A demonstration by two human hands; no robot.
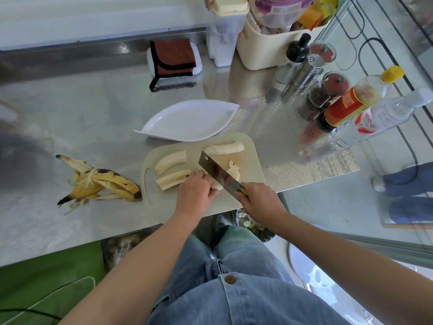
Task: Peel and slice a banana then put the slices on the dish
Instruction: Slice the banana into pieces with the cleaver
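On the beige cutting board [248, 146] lie peeled banana pieces: one half [170, 161] at the left, a second half [172, 179] below it, and a sliced length [225, 148] at the far edge. A few cut slices [233, 171] sit right of the blade. My left hand [194, 192] presses down on the near banana piece. My right hand [259, 202] grips the handle of a cleaver [219, 172], whose blade stands across the banana beside my left fingers. The white leaf-shaped dish [189, 120] sits just beyond the board and holds nothing.
The banana peel [100, 181] lies on the steel counter left of the board. A folded brown cloth [173, 57] sits at the back. Bottles [351, 102], spice shakers [304, 71] and a cream bin [264, 50] crowd the right rear. The counter's front edge runs just below the board.
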